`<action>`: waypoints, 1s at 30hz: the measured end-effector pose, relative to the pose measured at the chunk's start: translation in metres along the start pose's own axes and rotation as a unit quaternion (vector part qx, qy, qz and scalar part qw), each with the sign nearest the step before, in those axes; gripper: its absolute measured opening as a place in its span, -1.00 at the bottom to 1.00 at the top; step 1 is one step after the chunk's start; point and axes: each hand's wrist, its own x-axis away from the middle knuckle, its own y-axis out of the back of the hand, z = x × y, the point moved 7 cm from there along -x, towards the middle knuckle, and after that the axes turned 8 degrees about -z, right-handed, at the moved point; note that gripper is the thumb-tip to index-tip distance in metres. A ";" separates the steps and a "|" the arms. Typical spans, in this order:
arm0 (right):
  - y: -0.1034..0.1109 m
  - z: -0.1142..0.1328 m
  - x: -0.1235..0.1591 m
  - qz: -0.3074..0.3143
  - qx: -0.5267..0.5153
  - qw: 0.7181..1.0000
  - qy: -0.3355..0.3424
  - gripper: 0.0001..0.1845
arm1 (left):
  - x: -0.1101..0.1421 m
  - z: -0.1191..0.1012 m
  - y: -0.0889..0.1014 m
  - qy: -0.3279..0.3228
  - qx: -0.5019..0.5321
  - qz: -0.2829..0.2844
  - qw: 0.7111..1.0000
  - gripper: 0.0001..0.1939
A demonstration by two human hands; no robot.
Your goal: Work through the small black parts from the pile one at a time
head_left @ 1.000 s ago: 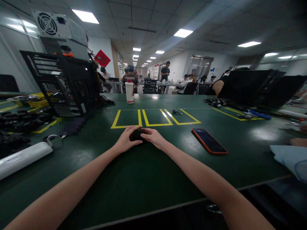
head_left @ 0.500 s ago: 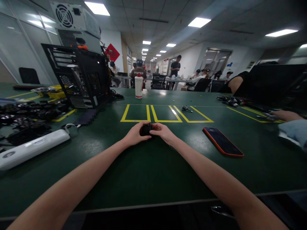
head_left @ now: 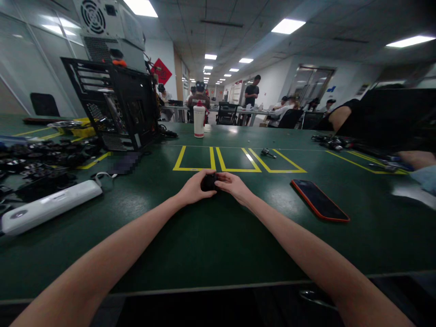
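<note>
A small black block-like object [head_left: 208, 182] is between my two hands, just short of the yellow tape frames; its exact kind is too dark to make out. My left hand [head_left: 195, 187] curves around its left side, thumb below and fingers above. At its right edge, the bent fingers and thumb of my right hand [head_left: 233, 185] press together against it. Fingers cover part of both its sides. Beyond the hands, a small dark metal part [head_left: 268, 153] lies inside the right-hand tape frame [head_left: 284, 171].
An orange-edged phone [head_left: 320, 200] lies to the right. On the left are a white power strip [head_left: 51, 206], a pile of black parts [head_left: 44, 159] and an open computer case [head_left: 126, 109]. A white cup [head_left: 199, 121] stands behind the tape. Another person's hand [head_left: 417, 160] is at far right.
The view has shifted slightly. Both hands stay around the black object, with the right fingers shifted a little on its edge. The other person's hand at far right has moved further right.
</note>
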 end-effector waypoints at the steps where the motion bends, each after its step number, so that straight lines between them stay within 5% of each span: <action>1: 0.000 0.002 0.000 0.003 0.010 1.000 0.016 -0.63 | 0.000 -0.001 0.000 0.000 -0.002 -0.001 1.000 -0.40; 7: -0.003 0.011 0.004 0.026 0.031 0.995 0.088 -0.64 | 0.003 -0.004 0.002 -0.001 -0.006 -0.009 1.000 -0.41; 19: -0.002 0.001 0.009 -0.032 0.014 0.999 0.012 -0.60 | 0.002 -0.003 0.001 0.005 -0.007 -0.014 1.000 -0.41; 26: -0.004 0.012 0.012 0.009 0.050 0.996 0.079 -0.62 | 0.003 -0.004 0.002 0.006 -0.009 -0.018 1.000 -0.43; 30: -0.002 0.006 0.009 -0.017 0.038 0.998 0.057 -0.67 | 0.004 -0.005 0.001 0.009 -0.009 -0.017 1.000 -0.43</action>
